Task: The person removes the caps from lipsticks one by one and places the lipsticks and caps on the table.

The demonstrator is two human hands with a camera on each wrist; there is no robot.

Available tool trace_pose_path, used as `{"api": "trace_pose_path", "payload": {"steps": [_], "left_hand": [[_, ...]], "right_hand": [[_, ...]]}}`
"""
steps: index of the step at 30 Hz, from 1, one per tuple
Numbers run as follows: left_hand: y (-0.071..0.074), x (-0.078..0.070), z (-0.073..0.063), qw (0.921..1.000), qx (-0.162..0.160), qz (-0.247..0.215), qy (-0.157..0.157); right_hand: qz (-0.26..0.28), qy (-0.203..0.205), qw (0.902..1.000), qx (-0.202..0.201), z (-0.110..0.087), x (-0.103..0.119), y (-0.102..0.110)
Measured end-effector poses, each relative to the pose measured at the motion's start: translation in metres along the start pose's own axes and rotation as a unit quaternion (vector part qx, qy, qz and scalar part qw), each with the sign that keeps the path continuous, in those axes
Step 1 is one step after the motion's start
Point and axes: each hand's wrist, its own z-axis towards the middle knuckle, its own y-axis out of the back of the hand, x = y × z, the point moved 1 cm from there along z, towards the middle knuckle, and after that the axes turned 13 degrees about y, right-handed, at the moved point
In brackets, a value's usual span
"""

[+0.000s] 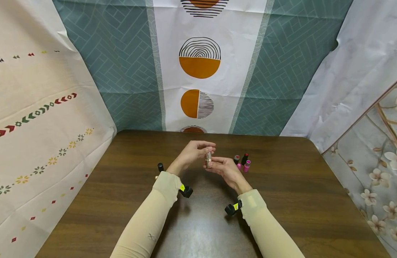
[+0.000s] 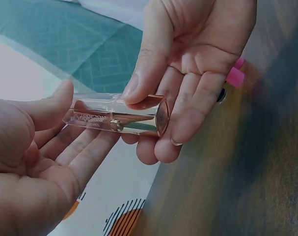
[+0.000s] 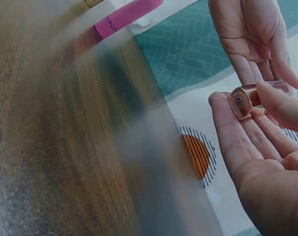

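Above the table, both hands hold one lipstick tube (image 1: 208, 160) with a clear cap and a shiny rose-gold base. My left hand (image 1: 195, 153) grips the upper, capped end between thumb and fingers. Lower down, my right hand (image 1: 226, 170) pinches the base, its thumb over the side and its fingers beneath. In the left wrist view the tube (image 2: 107, 118) lies sideways across both hands, with lettering and a small gold ring showing through the clear part. From the right wrist, the round bottom of the base (image 3: 241, 102) with a small label faces the camera.
Right of the hands stand several lipsticks, including a black one with a red top (image 1: 245, 158) and a pink one (image 1: 247, 166). Beside the left forearm, a black tube (image 1: 160, 167) stands near a small gold item (image 1: 156, 177). Fabric hangs behind the wooden table (image 1: 282, 200).
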Motion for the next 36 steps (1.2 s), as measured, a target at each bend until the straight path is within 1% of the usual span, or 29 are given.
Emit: {"api": "trace_pose_path", "payload": {"steps": [8, 12, 17, 25, 28, 31, 33, 36], "left_hand": [[0.002, 0.002, -0.001, 0.9999, -0.011, -0.008, -0.009], [0.002, 0.003, -0.001, 0.9998, -0.013, -0.004, -0.015], [0.002, 0.005, -0.001, 0.9994, -0.025, 0.001, -0.024], [0.002, 0.005, 0.001, 0.9988, -0.034, -0.012, -0.032], [0.003, 0.002, 0.0, 0.9967, -0.056, -0.042, -0.04], [0.005, -0.002, 0.0, 0.9922, -0.084, -0.078, -0.05], [0.005, -0.004, 0.0, 0.9894, -0.099, -0.092, -0.053], [0.005, -0.005, -0.001, 0.9875, -0.106, -0.101, -0.058]], "right_hand": [[-0.013, 0.016, 0.9997, 0.009, 0.0, 0.0, -0.004], [-0.011, 0.016, 0.9997, 0.012, -0.001, 0.0, -0.004], [-0.004, 0.014, 0.9998, 0.015, -0.002, -0.001, -0.004], [0.004, 0.015, 0.9996, 0.022, 0.0, 0.0, -0.003], [-0.01, 0.013, 0.9995, 0.026, -0.001, -0.003, -0.002], [-0.026, 0.014, 0.9994, 0.019, -0.003, -0.006, 0.002], [-0.029, 0.016, 0.9995, 0.003, -0.004, -0.006, 0.005], [-0.024, 0.02, 0.9993, -0.019, -0.004, -0.003, 0.01]]}}
